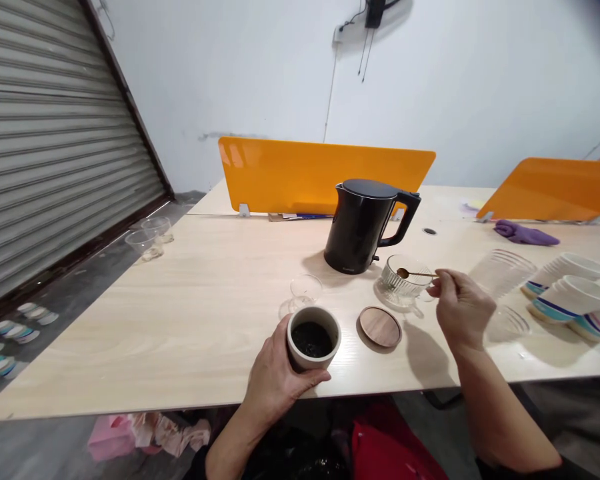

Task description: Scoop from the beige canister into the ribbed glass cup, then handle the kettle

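Note:
My left hand (279, 373) is wrapped round a pale round canister (314, 339) near the table's front edge; dark loose contents show inside its open top. In my right hand (460, 307) a thin gold-coloured spoon (420, 274) is pinched by its handle. Its bowl hangs over a ribbed glass cup (403, 288), and whether it touches the glass I cannot tell. Between the hands lies a round wooden lid (380, 327). Just behind the canister stands a small clear cup (306, 291). A black electric kettle (357, 230) rises behind the glass cup.
Stacked paper cups (570, 300) and clear plastic cups (503, 273) lie on the right. A purple cloth (525, 233) rests farther back. Orange dividers (325, 175) run along the back of the table (155, 333). Two clear cups (153, 240) appear near the left edge.

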{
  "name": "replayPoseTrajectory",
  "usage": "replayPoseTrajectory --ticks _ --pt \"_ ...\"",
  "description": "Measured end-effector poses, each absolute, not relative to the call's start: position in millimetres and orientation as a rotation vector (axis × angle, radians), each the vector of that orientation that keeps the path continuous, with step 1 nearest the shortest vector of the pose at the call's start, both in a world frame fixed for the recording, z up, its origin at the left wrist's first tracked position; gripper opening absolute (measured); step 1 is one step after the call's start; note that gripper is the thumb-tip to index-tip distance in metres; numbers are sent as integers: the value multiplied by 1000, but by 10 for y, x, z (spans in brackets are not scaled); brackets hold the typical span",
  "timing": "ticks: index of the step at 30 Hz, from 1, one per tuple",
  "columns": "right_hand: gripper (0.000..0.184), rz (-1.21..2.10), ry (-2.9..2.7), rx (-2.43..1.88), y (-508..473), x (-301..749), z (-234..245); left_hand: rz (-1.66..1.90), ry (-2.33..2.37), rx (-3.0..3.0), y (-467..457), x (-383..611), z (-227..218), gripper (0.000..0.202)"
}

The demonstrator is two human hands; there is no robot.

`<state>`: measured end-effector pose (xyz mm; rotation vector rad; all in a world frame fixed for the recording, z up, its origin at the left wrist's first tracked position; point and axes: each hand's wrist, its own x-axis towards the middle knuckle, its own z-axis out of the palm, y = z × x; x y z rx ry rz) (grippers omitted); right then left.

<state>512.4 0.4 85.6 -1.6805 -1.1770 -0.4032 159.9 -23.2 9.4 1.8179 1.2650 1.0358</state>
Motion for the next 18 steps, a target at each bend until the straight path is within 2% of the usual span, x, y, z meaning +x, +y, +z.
replayPoseTrajectory --ticks 9,14,18 --pt "47 -346 -1282 -1756 30 5144 721 1051 1244 1824 -241 1598 138 99" --pt "58 -533 -1233 -1805 -429 4951 703 1071 1264 1821 -268 1606 154 100" --pt "53 -418 -1435 -1712 -642 4708 540 1093 1253 1877 -307 1629 136 101"
